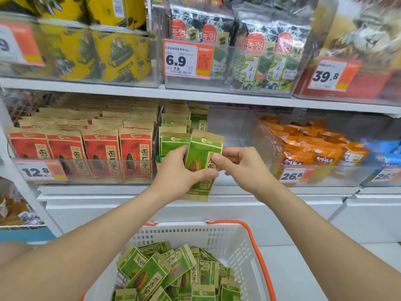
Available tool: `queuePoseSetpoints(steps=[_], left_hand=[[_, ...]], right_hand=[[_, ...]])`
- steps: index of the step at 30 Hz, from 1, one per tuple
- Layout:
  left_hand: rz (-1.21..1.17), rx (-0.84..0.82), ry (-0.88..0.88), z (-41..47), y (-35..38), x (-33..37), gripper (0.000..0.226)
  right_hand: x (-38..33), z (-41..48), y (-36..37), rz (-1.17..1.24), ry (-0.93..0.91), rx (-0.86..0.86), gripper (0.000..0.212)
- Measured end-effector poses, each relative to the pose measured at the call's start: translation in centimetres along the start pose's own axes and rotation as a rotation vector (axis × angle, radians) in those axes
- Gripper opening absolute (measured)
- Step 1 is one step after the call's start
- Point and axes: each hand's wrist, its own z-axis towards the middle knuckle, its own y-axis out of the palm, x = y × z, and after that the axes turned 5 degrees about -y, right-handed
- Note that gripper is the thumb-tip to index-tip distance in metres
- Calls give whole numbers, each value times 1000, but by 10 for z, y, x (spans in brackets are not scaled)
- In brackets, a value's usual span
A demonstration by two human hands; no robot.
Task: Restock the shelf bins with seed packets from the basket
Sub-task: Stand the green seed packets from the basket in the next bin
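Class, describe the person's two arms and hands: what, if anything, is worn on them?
Both forearms are bare to the frame's edge, with no sleeve in view. The left hand and right hand wear no gloves; no watch, bracelet or ring shows.

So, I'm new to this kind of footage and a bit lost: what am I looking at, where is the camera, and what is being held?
There is no machine here: the grips are a person's two bare hands. The single picture comes from a camera worn on the head, looking forward and down, so both arms reach in from below. The left hand and right hand together pinch one green packet in front of the half-filled middle bin. Below is a white basket with more green packets. On either side of that bin sit red packets and orange packets.
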Motion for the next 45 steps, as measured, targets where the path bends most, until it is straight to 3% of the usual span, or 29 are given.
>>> queuePoseSetpoints(steps=[5,9,12,14,17,20,25,27,29,33,39,45], left_hand=[[171,218,134,8,0,19,58],[625,436,366,25,-10,19,46],[933,367,359,36,-17,9,60],[1050,279,329,41,-17,2,68],[1168,223,281,46,-13,-5,68],[1219,210,247,51,-13,-7,65],[1214,194,244,57,-12,-12,63],[1209,186,244,60,-11,-13,61],[1208,175,241,63,-10,-13,60],[1204,169,231,67,-7,-14,59],[1196,168,237,68,-7,-15,57],[1189,167,241,66,-7,-14,55]], right_hand=[[-3,21,-7,-105,-153,382,9],[-5,35,-16,-249,-336,595,7],[1,47,-8,-325,-389,668,4],[11,63,-2,-435,-360,635,7],[37,87,10,-654,-161,509,19],[57,110,18,-595,62,486,23],[62,158,19,-465,165,458,23],[69,174,24,-451,240,377,18],[74,184,34,-425,323,259,34],[78,192,50,-536,391,119,72],[80,210,52,-473,372,303,58],[85,210,55,-582,482,152,68]])
